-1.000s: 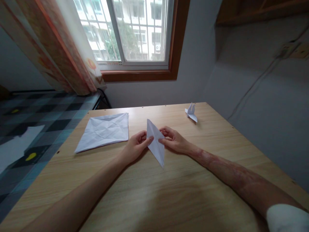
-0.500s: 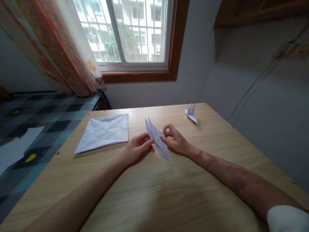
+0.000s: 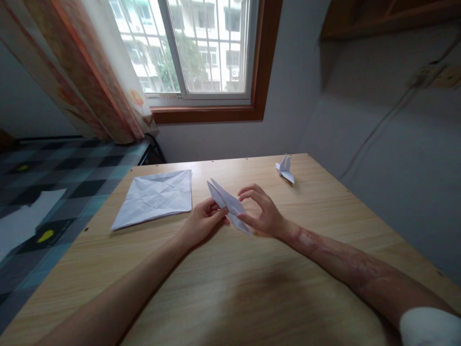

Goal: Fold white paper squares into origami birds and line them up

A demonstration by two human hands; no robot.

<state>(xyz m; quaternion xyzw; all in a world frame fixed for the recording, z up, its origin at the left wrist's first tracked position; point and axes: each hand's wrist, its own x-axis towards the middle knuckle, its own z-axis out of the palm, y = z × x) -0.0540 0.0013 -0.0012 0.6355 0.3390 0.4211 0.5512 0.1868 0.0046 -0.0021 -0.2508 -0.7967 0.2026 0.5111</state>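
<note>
Wooden table (image 3: 180,298) | one paper crane (image 3: 286,173), one paper stack (image 3: 160,194) | left hand (image 3: 205,217) pinching one folded paper (image 3: 230,202) | right hand (image 3: 265,214) open

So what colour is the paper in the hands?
White; the folded paper shows in the head view.

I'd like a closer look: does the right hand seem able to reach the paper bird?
Probably yes: the paper bird sits beyond the right hand on the table, with nothing visible blocking the way.
</note>
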